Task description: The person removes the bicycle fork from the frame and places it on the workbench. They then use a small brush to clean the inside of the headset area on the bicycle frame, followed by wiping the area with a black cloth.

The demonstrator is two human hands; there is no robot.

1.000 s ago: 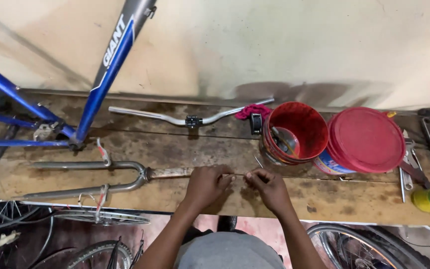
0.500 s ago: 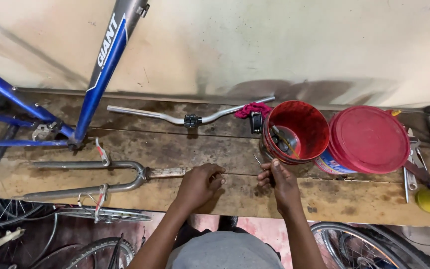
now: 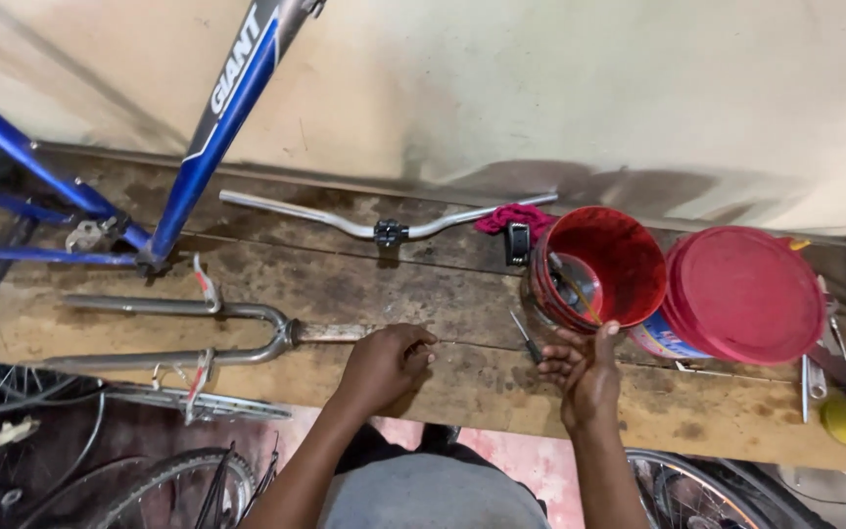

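On counter, near front edge: left hand with fingers curled shut over the end of the grey fork, pinning it flat; fork legs pointing away to the left, below the blue bicycle frame; right hand raised, palm up, fingers loosely half open, one fingertip touching the rim of the red bucket; slender dark tool just beside those fingers, cannot tell whether gripped or lying on the wood. Step in hand, judged: holding the fork steady while reaching at the bucket. Any further reach calls for a firm left grip and care at the rim, bucket being tilted. Against half a second ago: right hand moved away from the left, rightward to the bucket, palm turned up; left hand and fork unchanged; handlebar and red lid unmoved.
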